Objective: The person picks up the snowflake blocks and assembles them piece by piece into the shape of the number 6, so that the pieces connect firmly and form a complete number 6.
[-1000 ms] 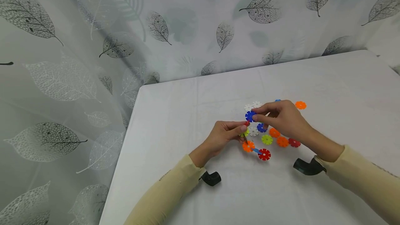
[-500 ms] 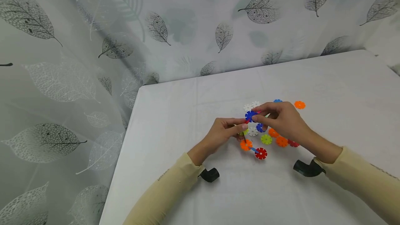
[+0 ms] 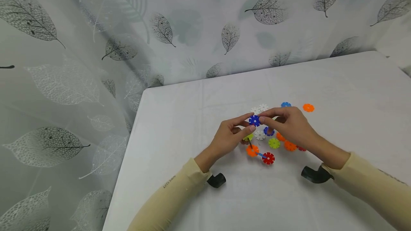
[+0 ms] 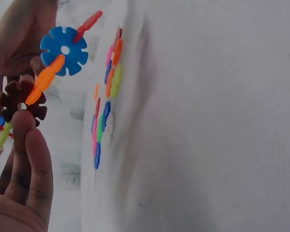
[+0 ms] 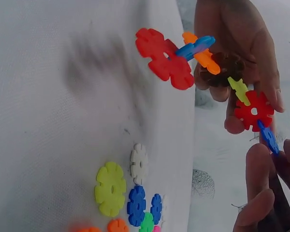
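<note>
Above the table my left hand [image 3: 228, 138] holds a chain of slotted plastic snowflake discs. In the right wrist view the chain runs from a red end disc [image 5: 157, 50] through a light blue disc [image 5: 195, 47], an orange disc [image 5: 208, 64], a brown disc [image 5: 228, 66] and a yellow-green disc [image 5: 239, 91] to a second red disc [image 5: 263, 108]. A dark blue disc [image 3: 254, 121] meets that red disc edge to slot, at right angles. My right hand [image 3: 292, 124] pinches the dark blue disc between thumb and forefinger. Left fingertips are at its other side.
Loose discs lie flat behind and below the hands, among them a white disc [image 3: 259, 135], a yellow-green disc [image 3: 274, 143], an orange disc [image 3: 290, 145] and a light blue disc [image 3: 285, 104]. A lone orange disc [image 3: 308, 107] lies farther right. Leaf-printed curtain [image 3: 192, 38] borders the white table [image 3: 179, 117].
The dark blue disc has shifted slightly left. My left thumb and forefinger have spread and moved up around it, while the right hand keeps its pinch.
</note>
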Demonstrator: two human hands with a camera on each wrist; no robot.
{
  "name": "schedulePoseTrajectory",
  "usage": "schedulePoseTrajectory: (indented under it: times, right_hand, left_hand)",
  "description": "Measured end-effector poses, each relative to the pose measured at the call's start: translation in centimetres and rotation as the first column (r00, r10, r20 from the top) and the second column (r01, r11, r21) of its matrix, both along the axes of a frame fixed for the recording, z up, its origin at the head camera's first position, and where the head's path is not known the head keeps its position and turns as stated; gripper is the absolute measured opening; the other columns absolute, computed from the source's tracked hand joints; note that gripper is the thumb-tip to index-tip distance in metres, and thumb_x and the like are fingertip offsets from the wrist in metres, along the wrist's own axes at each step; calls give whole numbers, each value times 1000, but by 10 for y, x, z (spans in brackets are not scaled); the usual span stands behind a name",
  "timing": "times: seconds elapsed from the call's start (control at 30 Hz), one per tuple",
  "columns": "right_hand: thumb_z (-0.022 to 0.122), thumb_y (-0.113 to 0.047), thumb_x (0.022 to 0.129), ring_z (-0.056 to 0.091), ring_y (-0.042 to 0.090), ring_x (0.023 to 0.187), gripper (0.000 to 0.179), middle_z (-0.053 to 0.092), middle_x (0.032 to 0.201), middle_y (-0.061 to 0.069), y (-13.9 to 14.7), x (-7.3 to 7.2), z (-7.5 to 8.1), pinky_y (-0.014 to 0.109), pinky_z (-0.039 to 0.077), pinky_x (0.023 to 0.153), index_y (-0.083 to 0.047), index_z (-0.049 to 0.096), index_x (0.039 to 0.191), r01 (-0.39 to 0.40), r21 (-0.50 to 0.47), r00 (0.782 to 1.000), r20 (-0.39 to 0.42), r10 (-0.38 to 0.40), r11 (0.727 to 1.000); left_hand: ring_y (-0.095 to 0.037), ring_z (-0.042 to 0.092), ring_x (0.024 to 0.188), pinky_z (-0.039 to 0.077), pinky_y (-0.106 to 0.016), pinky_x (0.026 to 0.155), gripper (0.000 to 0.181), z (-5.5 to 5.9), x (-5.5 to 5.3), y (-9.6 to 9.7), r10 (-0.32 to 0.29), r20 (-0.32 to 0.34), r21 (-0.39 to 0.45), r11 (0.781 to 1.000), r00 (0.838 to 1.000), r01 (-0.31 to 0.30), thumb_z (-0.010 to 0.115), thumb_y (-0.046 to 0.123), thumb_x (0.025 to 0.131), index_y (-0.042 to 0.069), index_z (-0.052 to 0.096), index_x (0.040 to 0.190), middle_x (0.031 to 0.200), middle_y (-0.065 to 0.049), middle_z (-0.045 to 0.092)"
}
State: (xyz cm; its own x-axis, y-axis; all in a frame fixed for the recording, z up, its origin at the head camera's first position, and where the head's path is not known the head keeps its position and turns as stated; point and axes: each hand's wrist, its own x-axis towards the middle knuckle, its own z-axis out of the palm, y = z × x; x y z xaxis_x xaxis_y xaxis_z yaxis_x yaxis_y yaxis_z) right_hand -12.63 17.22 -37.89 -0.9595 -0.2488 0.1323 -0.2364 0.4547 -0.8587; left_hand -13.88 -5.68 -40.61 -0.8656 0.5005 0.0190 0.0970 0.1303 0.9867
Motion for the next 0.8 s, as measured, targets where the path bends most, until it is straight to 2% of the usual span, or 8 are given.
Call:
schedulePoseTrajectory:
  times: [0.1, 0.23, 0.3, 0.37, 0.5, 0.6, 0.7, 0.8]
  right_hand:
    - [70, -30, 98, 71, 26, 70, 28, 74, 101, 10, 1, 0, 0, 32, 54, 56, -9, 76, 116, 5, 13, 1000, -1, -5, 1000]
    - [68, -31, 99, 71, 28, 73, 29, 74, 99, 11, 5, 0, -2, 32, 53, 55, -10, 74, 118, 22, 44, 1000, -20, -21, 999]
    - [68, -32, 99, 71, 29, 75, 31, 74, 95, 10, 9, 0, -3, 32, 53, 54, -10, 73, 120, 55, 69, 998, -36, -53, 996]
    - [67, -32, 100, 71, 31, 79, 33, 74, 95, 11, 15, 0, -4, 30, 54, 55, -9, 71, 123, 96, 88, 994, -57, -91, 991]
    - [67, -31, 100, 68, 31, 89, 38, 70, 110, 13, 29, -5, -6, 22, 53, 62, -9, 66, 131, 206, 96, 977, -85, -198, 974]
    - [67, -31, 99, 64, 21, 93, 43, 64, 122, 13, 43, -10, -8, 15, 50, 64, -12, 62, 137, 281, 94, 957, -101, -271, 955]
    - [65, -32, 100, 60, 5, 89, 47, 61, 125, 15, 57, -16, -10, 12, 49, 62, -12, 58, 142, 336, 71, 938, -116, -327, 939]
    - [62, -35, 102, 56, -5, 84, 49, 59, 127, 15, 70, -23, -11, 11, 48, 61, -13, 56, 145, 390, 46, 917, -115, -383, 920]
  left_hand:
    - [-24, 71, 71, 60, -38, 72, 45, -2, 0, -1, -8, 11, 15, 1000, 1000, 8, 66, 21, 101, 23, 59, 145, 107, 1, 69]
    - [-22, 72, 74, 60, -44, 73, 44, -5, 0, -2, -31, 8, 48, 998, 999, 30, 64, 18, 102, 18, 58, 145, 108, -1, 73]
    - [-22, 72, 74, 60, -46, 72, 44, -6, -1, -3, -28, -11, 37, 999, 1000, 29, 64, 19, 102, 19, 58, 145, 108, 1, 74]
    - [-20, 71, 74, 57, -41, 68, 43, -8, -1, -4, -15, -31, 11, 1000, 999, 16, 64, 21, 102, 21, 59, 145, 108, 3, 75]
    - [-16, 68, 82, 47, -31, 61, 43, -9, -2, -5, 15, -47, -20, 1000, 999, -16, 64, 25, 102, 25, 59, 144, 106, 8, 75]
    - [-16, 67, 88, 46, -31, 60, 42, -10, -2, -5, 23, -44, -17, 1000, 999, -24, 64, 25, 102, 27, 60, 144, 105, 8, 76]
    - [-15, 68, 90, 47, -37, 60, 41, -10, -2, -5, 21, -37, -4, 1000, 999, -21, 64, 24, 102, 27, 61, 143, 105, 6, 76]
    - [-14, 70, 91, 48, -40, 62, 42, -10, -2, -5, 19, -37, 4, 1000, 999, -19, 65, 22, 101, 22, 60, 144, 106, 6, 76]
